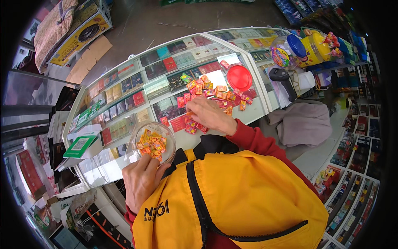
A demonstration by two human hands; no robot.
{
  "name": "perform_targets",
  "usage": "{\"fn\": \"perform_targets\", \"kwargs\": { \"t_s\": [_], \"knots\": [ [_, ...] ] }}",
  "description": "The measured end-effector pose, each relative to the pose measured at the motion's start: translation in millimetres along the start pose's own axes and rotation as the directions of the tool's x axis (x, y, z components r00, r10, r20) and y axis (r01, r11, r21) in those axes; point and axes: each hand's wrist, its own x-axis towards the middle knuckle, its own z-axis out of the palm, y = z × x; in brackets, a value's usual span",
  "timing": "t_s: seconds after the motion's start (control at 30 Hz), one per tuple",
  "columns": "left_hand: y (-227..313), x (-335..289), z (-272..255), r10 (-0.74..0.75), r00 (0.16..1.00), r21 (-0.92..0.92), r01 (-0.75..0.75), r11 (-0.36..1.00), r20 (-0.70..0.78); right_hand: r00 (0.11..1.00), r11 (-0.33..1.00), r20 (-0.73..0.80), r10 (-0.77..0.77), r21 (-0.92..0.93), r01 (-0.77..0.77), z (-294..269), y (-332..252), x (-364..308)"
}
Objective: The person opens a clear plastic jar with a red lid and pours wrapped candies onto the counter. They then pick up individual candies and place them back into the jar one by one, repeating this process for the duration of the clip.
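Note:
My left hand point(143, 179) is closed on the near rim of a clear round plastic jar point(171, 139), which is tilted so its mouth faces me. Orange and yellow wrapped candies point(152, 144) lie inside it. Over the glass counter, my right hand point(209, 113) reaches into a loose spread of small wrapped candies point(221, 95), mostly red, orange and pink with a green one. Its fingers are bent down among them, and whatever they pinch is hidden. A round red lid point(239, 78) rests on the glass to the right of the candies.
Boxed packs fill the glass display counter point(166, 62). A green payment-code stand point(78, 146) is at its left end. Right of the lid stand a black handheld scanner point(283, 81) and a yellow-lidded candy tub point(317, 46). A grey cloth point(304, 123) lies nearer on the right.

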Motion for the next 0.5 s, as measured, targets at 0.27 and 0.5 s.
{"fn": "perform_targets", "kwargs": {
  "t_s": [0.27,0.5],
  "knots": [
    [-4,8,4,0.078,0.992,-0.019,-0.08,0.997,-0.103,0.964,0.984,-0.221,-0.146,-0.135,0.118,42,-5,-5],
    [-16,7,-4,0.061,0.995,0.017,-0.062,0.998,0.076,0.993,0.992,0.095,-0.075,-0.093,0.084,64,-1,0]
  ]
}}
